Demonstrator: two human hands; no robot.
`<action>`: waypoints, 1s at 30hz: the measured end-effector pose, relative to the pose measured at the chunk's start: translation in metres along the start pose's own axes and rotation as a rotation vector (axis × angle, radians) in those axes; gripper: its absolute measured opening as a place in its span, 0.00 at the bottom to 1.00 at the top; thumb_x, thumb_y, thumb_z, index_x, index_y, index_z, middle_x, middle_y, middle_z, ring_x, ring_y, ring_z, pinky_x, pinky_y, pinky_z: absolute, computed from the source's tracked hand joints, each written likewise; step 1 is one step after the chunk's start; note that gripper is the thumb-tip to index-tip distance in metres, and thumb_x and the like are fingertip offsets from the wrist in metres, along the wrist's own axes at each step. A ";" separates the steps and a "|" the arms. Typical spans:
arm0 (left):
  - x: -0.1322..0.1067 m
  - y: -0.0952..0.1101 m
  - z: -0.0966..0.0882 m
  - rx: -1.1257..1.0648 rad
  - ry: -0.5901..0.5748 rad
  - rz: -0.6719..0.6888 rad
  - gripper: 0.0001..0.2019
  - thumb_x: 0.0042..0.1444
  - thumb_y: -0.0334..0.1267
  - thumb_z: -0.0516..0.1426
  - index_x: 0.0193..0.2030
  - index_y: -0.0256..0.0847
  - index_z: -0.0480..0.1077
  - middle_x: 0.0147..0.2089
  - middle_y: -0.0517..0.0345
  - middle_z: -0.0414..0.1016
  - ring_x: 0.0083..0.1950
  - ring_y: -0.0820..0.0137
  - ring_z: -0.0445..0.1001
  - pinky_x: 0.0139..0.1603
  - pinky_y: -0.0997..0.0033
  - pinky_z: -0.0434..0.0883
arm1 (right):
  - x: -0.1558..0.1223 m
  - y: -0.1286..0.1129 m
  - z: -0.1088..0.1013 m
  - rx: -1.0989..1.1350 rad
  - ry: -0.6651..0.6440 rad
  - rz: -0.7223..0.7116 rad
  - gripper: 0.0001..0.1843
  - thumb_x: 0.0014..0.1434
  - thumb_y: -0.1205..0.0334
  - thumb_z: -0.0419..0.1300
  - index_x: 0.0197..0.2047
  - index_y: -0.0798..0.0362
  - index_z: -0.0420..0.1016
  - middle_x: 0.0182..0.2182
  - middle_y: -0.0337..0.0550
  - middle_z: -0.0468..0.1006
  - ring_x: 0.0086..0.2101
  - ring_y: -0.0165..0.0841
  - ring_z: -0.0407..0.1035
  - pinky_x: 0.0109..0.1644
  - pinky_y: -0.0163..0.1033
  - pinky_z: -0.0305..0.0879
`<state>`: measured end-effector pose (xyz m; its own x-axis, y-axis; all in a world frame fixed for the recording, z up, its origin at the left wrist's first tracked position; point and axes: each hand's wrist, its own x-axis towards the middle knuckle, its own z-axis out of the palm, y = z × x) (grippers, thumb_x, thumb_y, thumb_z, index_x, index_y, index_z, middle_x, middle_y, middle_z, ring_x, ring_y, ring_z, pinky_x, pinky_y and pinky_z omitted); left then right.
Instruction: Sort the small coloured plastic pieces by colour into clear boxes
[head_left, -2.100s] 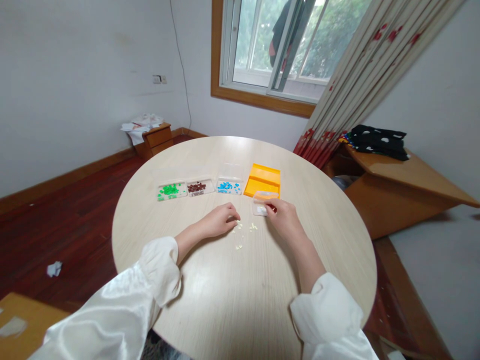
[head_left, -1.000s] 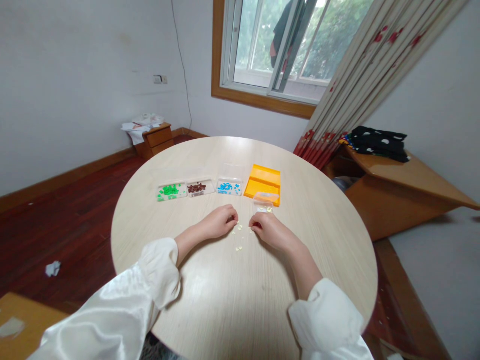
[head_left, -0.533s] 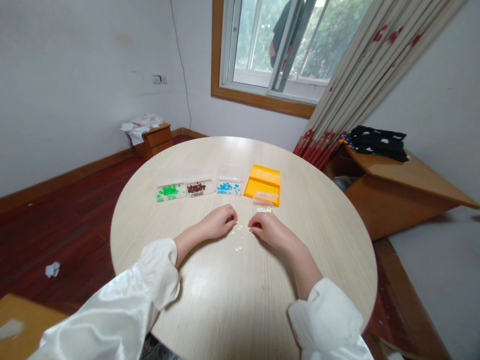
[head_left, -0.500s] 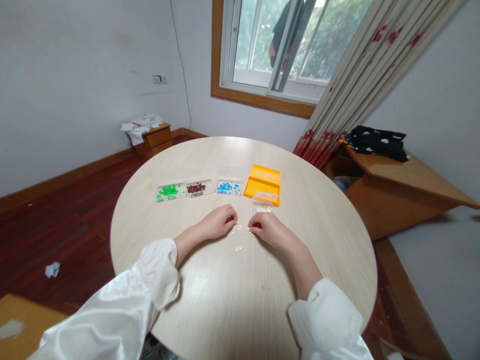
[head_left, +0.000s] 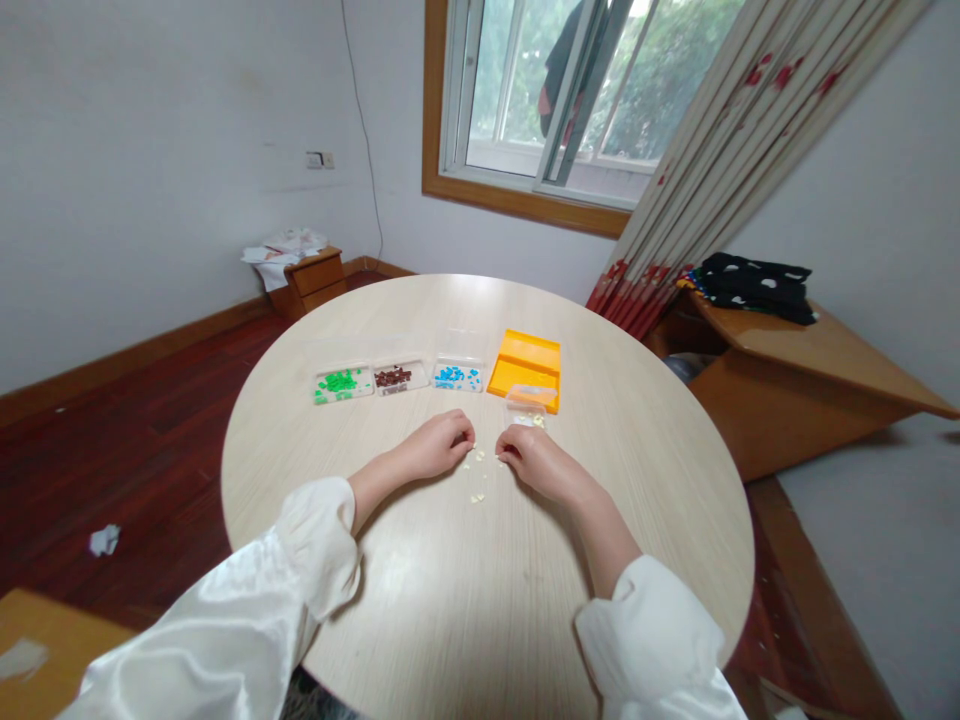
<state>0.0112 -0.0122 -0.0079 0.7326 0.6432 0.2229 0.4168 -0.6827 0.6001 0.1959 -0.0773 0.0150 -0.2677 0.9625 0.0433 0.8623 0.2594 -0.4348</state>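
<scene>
Several small cream-coloured pieces [head_left: 478, 498] lie scattered on the round table [head_left: 450, 610]. To their left, my left hand [head_left: 448, 440] rests with its fingers curled together; what they hold, if anything, is too small to make out. My right hand [head_left: 529, 455] is on the other side, thumb and fingertips pinched at the tabletop, with a cream speck by the tips. I cannot tell whether that speck is gripped. Just beyond the right hand, partly hidden by it, stands a small clear box [head_left: 527, 410] holding more cream pieces.
Along the far side stand clear boxes with green pieces [head_left: 339, 382], brown pieces [head_left: 393, 377] and blue pieces [head_left: 456, 377]. An open orange case [head_left: 525, 365] lies right of them, touching or overlapped by the clear box. A tilted wooden cabinet [head_left: 810, 370] is at the right.
My right hand has shifted very slightly, its fingertips drawn closer over the cream speck. My left hand and the boxes look the same.
</scene>
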 end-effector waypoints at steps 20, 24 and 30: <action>-0.001 -0.002 0.000 -0.001 -0.013 0.008 0.05 0.53 0.27 0.53 0.31 0.36 0.70 0.33 0.56 0.68 0.33 0.72 0.66 0.38 0.71 0.66 | 0.000 -0.001 -0.001 0.033 0.022 -0.005 0.07 0.55 0.75 0.56 0.30 0.58 0.75 0.31 0.48 0.78 0.33 0.33 0.69 0.39 0.36 0.62; -0.001 -0.002 0.000 -0.002 -0.014 0.007 0.04 0.53 0.27 0.53 0.31 0.35 0.70 0.33 0.56 0.68 0.33 0.72 0.66 0.38 0.72 0.66 | -0.001 0.001 -0.005 0.067 0.116 -0.029 0.06 0.55 0.72 0.57 0.30 0.56 0.74 0.29 0.44 0.77 0.32 0.32 0.69 0.38 0.36 0.62; 0.000 0.001 -0.001 0.009 -0.010 0.007 0.04 0.53 0.27 0.54 0.31 0.36 0.69 0.33 0.56 0.69 0.33 0.71 0.67 0.38 0.72 0.66 | 0.004 0.013 -0.006 0.107 0.455 -0.120 0.07 0.56 0.71 0.54 0.30 0.54 0.71 0.30 0.44 0.76 0.33 0.33 0.69 0.39 0.38 0.64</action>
<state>0.0109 -0.0129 -0.0066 0.7409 0.6347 0.2196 0.4163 -0.6906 0.5915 0.2089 -0.0698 0.0147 -0.1271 0.8691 0.4779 0.7815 0.3845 -0.4914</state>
